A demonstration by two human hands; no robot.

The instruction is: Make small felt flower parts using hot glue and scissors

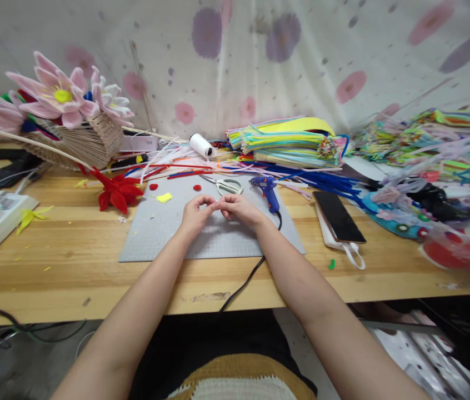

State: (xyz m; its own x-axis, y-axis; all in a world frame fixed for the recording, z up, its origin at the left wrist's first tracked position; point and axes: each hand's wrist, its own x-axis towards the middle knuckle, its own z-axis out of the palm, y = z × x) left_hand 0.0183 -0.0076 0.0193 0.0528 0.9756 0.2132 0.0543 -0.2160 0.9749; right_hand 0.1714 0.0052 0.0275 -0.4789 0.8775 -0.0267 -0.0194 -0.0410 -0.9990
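Note:
Over the grey cutting mat (155, 244) my left hand (196, 213) and my right hand (240, 209) meet, fingertips pinched together. Whatever lies between the fingers is too small or too hidden to make out. Just behind them rest scissors (230, 186) with pale handles. A blue glue gun (267, 191) lies on the mat to the right of my right hand. Small red pieces (197, 188) and a yellow scrap (164, 198) are scattered on the mat's left part. A red fuzzy flower (119, 191) on a stick touches the mat's left edge.
At the back left stands a woven basket (89, 141) with pink fuzzy flowers (58, 91). Bundled pipe cleaners (289, 145) and a white thread spool (200, 145) line the back. A phone (339, 216) lies at right; the glue gun's black cord (243, 286) crosses the table's front edge.

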